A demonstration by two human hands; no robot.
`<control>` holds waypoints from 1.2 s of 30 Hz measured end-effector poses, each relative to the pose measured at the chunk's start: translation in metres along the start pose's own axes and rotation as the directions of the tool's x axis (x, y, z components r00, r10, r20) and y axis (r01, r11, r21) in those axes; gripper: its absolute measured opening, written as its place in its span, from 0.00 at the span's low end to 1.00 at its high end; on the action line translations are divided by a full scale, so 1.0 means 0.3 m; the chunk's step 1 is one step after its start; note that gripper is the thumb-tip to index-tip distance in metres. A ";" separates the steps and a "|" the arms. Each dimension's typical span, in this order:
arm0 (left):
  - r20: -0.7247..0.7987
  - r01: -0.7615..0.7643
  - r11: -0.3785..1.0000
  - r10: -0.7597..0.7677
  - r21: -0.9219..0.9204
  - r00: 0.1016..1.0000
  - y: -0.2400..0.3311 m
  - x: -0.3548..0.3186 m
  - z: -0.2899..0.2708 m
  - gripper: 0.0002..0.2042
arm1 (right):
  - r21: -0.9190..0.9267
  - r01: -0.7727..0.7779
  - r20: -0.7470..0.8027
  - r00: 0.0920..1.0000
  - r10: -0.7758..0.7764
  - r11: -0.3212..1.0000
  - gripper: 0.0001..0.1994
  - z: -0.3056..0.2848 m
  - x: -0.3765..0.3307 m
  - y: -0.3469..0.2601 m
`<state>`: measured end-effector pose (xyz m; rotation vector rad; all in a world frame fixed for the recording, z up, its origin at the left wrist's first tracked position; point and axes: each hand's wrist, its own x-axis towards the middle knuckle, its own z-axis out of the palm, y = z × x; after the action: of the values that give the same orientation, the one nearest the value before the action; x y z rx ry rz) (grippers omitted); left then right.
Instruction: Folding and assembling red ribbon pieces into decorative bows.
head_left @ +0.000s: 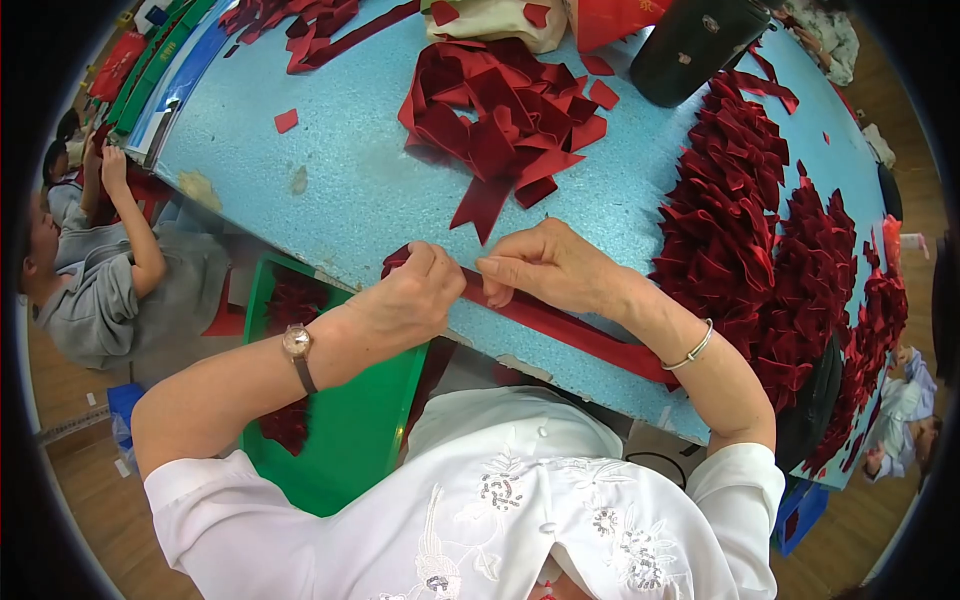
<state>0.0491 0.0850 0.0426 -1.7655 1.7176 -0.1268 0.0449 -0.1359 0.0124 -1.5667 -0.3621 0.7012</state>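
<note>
Near the table's front edge, a dark red velvet ribbon [590, 335] runs from my left hand out under my right forearm. My left hand [425, 285] is closed on its left end, fingers pinched together, with a bit of red showing past the knuckles. Just to the right, my right hand [545, 265] has thumb and forefinger pressed together beside the ribbon; what they hold, if anything, is hidden. Beyond both hands lies a loose heap of red ribbon pieces [495, 125], one notched tail pointing toward my fingers.
Long rows of folded red bows [725, 200] cover the table's right side. A black cylindrical container [695, 50] stands at the back. Below the blue table [340, 160], a green bin [345, 430] holds more red pieces. At far left sits another person [100, 270] in grey.
</note>
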 end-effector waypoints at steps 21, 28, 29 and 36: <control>0.023 0.014 1.000 -0.014 -0.001 1.000 -0.004 0.011 -0.024 0.11 | -0.003 -0.182 -0.032 0.983 0.182 0.983 0.16 0.005 -0.139 0.001; -0.003 0.041 0.999 -0.041 -0.022 0.999 -0.003 0.008 -0.016 0.08 | -0.193 0.012 -0.189 0.981 -0.050 0.981 0.10 0.017 -0.215 0.009; -0.006 0.041 0.999 -0.041 -0.014 0.999 -0.004 0.007 -0.017 0.08 | -0.342 0.076 -0.249 0.954 -0.168 0.937 0.08 0.021 -0.239 -0.001; 0.019 0.022 0.999 -0.022 -0.025 1.000 -0.012 0.009 -0.034 0.07 | -0.879 0.086 -0.187 0.842 -0.506 0.468 0.08 0.066 -0.352 0.115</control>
<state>0.0475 0.0782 0.0515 -1.7988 1.6935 -0.0980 -0.0537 -0.1895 0.0021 -2.4492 -0.7059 -0.2274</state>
